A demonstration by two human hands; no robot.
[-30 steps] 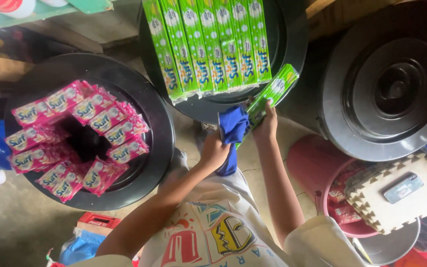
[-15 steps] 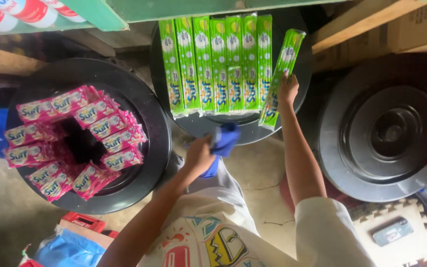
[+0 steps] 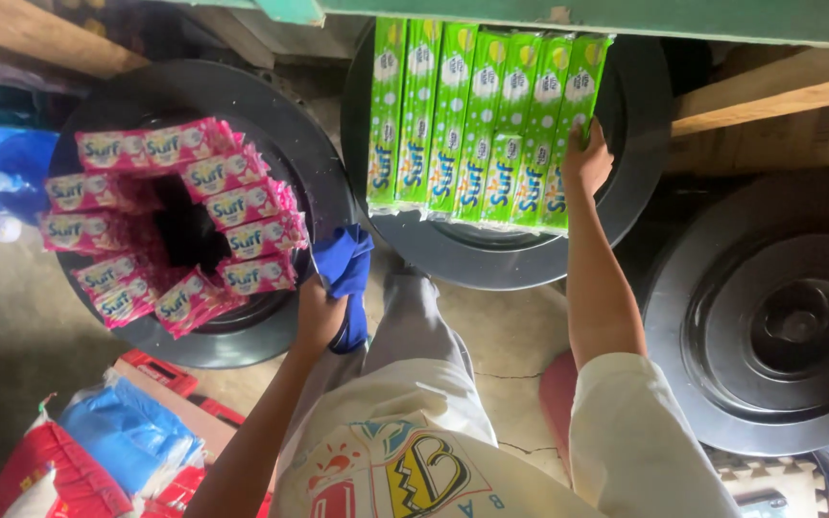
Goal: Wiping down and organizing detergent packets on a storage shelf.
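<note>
Concrete floor [image 3: 491,331] shows between three black round lids, with a green board edge [image 3: 626,19] across the top of the view.

Half a second ago the right hand was lifting a green sachet strip at a slant beside the row; now that strip [image 3: 573,129] lies flat and straight as the rightmost of six green strips [image 3: 453,125] on the middle lid [image 3: 626,221], near its far edge. The left hand has dropped lower and to the left with the cloth, and the whole view has shifted so the lids sit closer.

The right hand [image 3: 587,158] reaches forward with the arm nearly straight, palm down, fingers loosely spread and resting on the last strip; it presses rather than grips.

The left hand [image 3: 317,312] is held near the body, elbow bent, fingers closed around a blue cloth [image 3: 345,278] that hangs between the left lid [image 3: 271,125] and the middle lid. Pink sachets [image 3: 184,225] fan out in a ring on the left lid, just beside that hand. A third lid [image 3: 779,326] lies bare at the right, well apart from both hands. Red and blue packs [image 3: 117,441] lie on the floor at bottom left.
</note>
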